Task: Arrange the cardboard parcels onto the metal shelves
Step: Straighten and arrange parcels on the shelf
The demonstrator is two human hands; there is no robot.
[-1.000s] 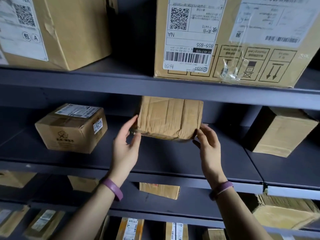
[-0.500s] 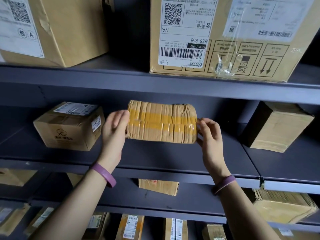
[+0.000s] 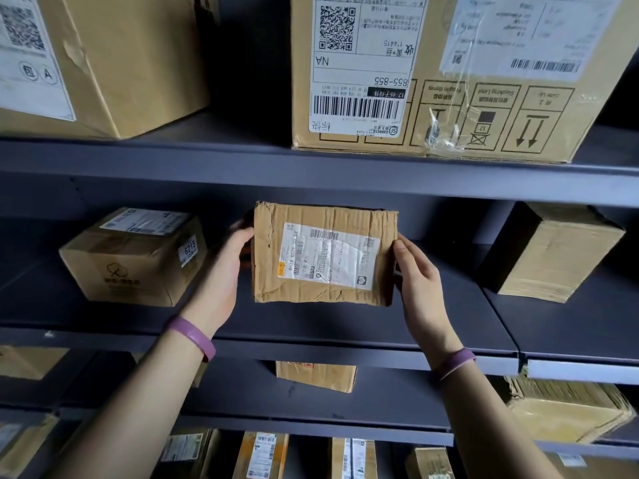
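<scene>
While gripping the crumpled cardboard parcel (image 3: 325,257) by its short side edges, got the left hand (image 3: 221,281) curled round the left edge and the right hand (image 3: 422,281) round the right, white label facing out. Held upright at the middle metal shelf (image 3: 304,326), between the small 6215 box (image 3: 135,257) and a plain box (image 3: 549,254), apart from both. Can't tell if the bottom edge touches the shelf tbh.
</scene>
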